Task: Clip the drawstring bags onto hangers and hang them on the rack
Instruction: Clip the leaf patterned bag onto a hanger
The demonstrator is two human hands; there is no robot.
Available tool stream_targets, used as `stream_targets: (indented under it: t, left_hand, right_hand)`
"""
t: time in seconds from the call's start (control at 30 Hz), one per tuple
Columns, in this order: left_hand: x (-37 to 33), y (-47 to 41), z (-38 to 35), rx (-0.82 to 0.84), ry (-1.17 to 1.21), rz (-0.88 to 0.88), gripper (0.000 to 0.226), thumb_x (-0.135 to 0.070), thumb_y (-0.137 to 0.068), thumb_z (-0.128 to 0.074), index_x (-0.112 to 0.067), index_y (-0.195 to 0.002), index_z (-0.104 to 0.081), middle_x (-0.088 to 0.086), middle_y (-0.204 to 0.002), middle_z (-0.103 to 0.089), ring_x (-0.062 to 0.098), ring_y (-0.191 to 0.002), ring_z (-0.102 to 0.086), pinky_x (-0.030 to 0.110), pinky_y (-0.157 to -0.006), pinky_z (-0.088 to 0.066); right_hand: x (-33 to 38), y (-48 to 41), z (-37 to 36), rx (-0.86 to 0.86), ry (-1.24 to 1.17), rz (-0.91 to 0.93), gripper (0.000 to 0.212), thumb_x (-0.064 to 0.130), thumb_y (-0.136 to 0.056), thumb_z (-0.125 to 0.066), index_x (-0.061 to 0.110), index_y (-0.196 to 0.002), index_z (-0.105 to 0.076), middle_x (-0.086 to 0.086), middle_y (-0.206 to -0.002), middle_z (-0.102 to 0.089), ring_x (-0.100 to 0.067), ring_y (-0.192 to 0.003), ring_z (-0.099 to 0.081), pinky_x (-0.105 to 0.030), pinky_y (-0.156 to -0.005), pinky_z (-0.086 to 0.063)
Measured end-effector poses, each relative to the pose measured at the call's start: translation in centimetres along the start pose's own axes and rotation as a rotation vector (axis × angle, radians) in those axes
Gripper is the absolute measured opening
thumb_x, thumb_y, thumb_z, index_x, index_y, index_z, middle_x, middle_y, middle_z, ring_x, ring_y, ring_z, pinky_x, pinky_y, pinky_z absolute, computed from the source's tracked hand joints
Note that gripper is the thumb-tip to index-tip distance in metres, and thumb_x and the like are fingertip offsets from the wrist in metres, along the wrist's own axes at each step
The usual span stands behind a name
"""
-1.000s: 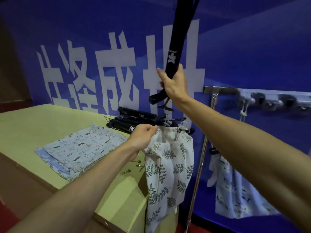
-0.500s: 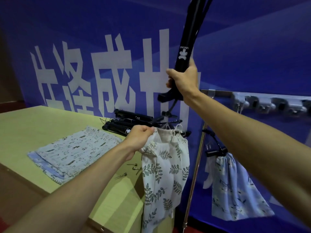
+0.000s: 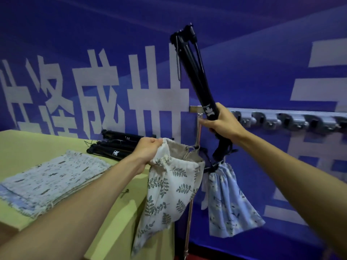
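My left hand (image 3: 148,150) pinches the rim of a white leaf-print drawstring bag (image 3: 169,192), which hangs open-mouthed past the table's right end. My right hand (image 3: 223,121) grips a long black folded hanger (image 3: 197,77) near its lower end and holds it up, tilted to the left. The hanger's lower tip points down beside the bag's mouth. A pale blue drawstring bag (image 3: 229,203) hangs from a black hanger on the rack (image 3: 281,119) just to the right.
A stack of flat printed bags (image 3: 52,177) lies on the yellow-green table (image 3: 24,143). Several black hangers (image 3: 116,147) lie at the table's back edge. The rack's chrome post (image 3: 189,218) stands between table and blue banner wall.
My right hand has lowered and moved right with the hanger, whose top end is now in view. The leaf-print bag's mouth has opened wider in my left hand.
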State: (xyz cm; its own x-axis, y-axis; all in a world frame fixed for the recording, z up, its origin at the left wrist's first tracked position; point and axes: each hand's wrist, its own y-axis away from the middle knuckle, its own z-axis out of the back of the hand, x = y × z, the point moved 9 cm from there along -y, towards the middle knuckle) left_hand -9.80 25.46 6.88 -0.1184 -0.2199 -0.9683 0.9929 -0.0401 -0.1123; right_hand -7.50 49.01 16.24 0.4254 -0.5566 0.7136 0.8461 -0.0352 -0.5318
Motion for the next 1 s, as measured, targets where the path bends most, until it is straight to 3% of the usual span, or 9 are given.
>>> stream_targets:
  t: [0.13, 0.27, 0.43, 0.5, 0.57, 0.67, 0.73, 0.87, 1.0]
  left_hand:
    - [-1.2, 0.2, -1.0, -0.020, -0.006, 0.009, 0.027, -0.026, -0.098, -0.052, -0.006, -0.090, -0.068, 0.017, -0.078, -0.059, 0.026, -0.071, -0.056, 0.036, -0.067, -0.044]
    - [-2.4, 0.5, -2.3, -0.012, -0.054, 0.006, 0.029, -0.020, -0.095, -0.050, -0.013, -0.068, -0.056, 0.008, -0.061, -0.049, 0.018, -0.054, -0.044, 0.033, -0.058, -0.036]
    - [-3.3, 0.3, -3.1, -0.049, -0.010, 0.005, 0.027, -0.014, -0.099, -0.044, -0.004, -0.083, -0.064, 0.016, -0.074, -0.062, 0.024, -0.062, -0.056, 0.032, -0.058, -0.045]
    - [-3.2, 0.1, -3.4, -0.055, -0.007, 0.018, 0.026, -0.010, -0.098, -0.044, 0.000, -0.094, -0.068, 0.021, -0.084, -0.065, 0.028, -0.072, -0.058, 0.037, -0.065, -0.048]
    - [-2.8, 0.0, -3.7, -0.056, -0.007, 0.033, 0.028, -0.007, -0.097, -0.042, -0.004, -0.095, -0.070, 0.021, -0.089, -0.065, 0.028, -0.079, -0.055, 0.040, -0.070, -0.045]
    - [-2.1, 0.1, -4.2, -0.082, 0.053, 0.092, 0.028, -0.008, -0.094, -0.044, -0.008, -0.091, -0.072, 0.017, -0.090, -0.068, 0.027, -0.079, -0.054, 0.039, -0.070, -0.045]
    - [-2.1, 0.5, -4.4, -0.107, 0.107, 0.116, 0.025, -0.009, -0.092, -0.046, -0.007, -0.093, -0.071, 0.014, -0.085, -0.066, 0.025, -0.073, -0.055, 0.037, -0.066, -0.045]
    - [-3.3, 0.2, -5.1, -0.091, -0.087, -0.042, 0.023, -0.018, -0.092, -0.046, -0.020, -0.081, -0.066, 0.008, -0.084, -0.061, 0.024, -0.078, -0.056, 0.038, -0.071, -0.047]
    - [-4.2, 0.6, -5.3, -0.103, -0.222, -0.145, 0.025, -0.021, -0.096, -0.047, -0.014, -0.093, -0.071, 0.007, -0.089, -0.065, 0.024, -0.081, -0.058, 0.042, -0.075, -0.051]
  right_hand:
    - [-2.2, 1.8, 3.5, 0.018, 0.212, -0.007, 0.031, 0.017, -0.071, -0.082, 0.026, -0.079, -0.053, 0.002, -0.068, -0.057, -0.015, -0.054, -0.060, -0.024, -0.049, -0.043]
    - [-4.3, 3.3, 5.1, 0.078, 0.452, -0.024, 0.032, 0.019, -0.066, -0.085, 0.018, -0.087, -0.062, 0.002, -0.066, -0.060, -0.021, -0.067, -0.063, -0.034, -0.061, -0.049]
    - [-6.7, 4.6, 6.2, 0.242, 0.655, -0.036, 0.034, 0.023, -0.063, -0.086, 0.028, -0.069, -0.052, 0.009, -0.062, -0.057, -0.016, -0.065, -0.055, -0.039, -0.065, -0.048]
    - [-7.0, 4.9, 6.6, 0.299, 0.723, -0.047, 0.037, 0.025, -0.063, -0.086, 0.034, -0.066, -0.050, 0.010, -0.063, -0.057, -0.014, -0.064, -0.055, -0.041, -0.066, -0.049]
    - [-6.9, 5.1, 7.1, 0.328, 0.764, -0.056, 0.031, 0.026, -0.065, -0.086, 0.032, -0.078, -0.059, 0.011, -0.065, -0.057, -0.018, -0.067, -0.056, -0.039, -0.063, -0.048]
    - [-6.5, 5.5, 8.1, 0.361, 0.845, -0.062, 0.047, 0.027, -0.066, -0.086, 0.019, -0.106, -0.063, 0.014, -0.066, -0.052, -0.017, -0.070, -0.052, -0.033, -0.063, -0.043]
    - [-6.4, 5.8, 8.4, 0.392, 0.908, -0.073, 0.044, 0.028, -0.065, -0.086, 0.023, -0.103, -0.063, 0.010, -0.066, -0.055, -0.017, -0.070, -0.054, -0.031, -0.059, -0.043]
    - [-6.8, 6.6, 8.6, 0.492, 1.065, -0.120, 0.032, 0.030, -0.065, -0.084, 0.033, -0.073, -0.053, 0.007, -0.069, -0.059, -0.008, -0.067, -0.053, -0.028, -0.055, -0.040]
    - [-6.5, 6.8, 8.7, 0.559, 1.131, -0.148, 0.027, 0.023, -0.064, -0.083, 0.024, -0.082, -0.062, -0.002, -0.073, -0.069, -0.014, -0.067, -0.061, -0.028, -0.052, -0.044]
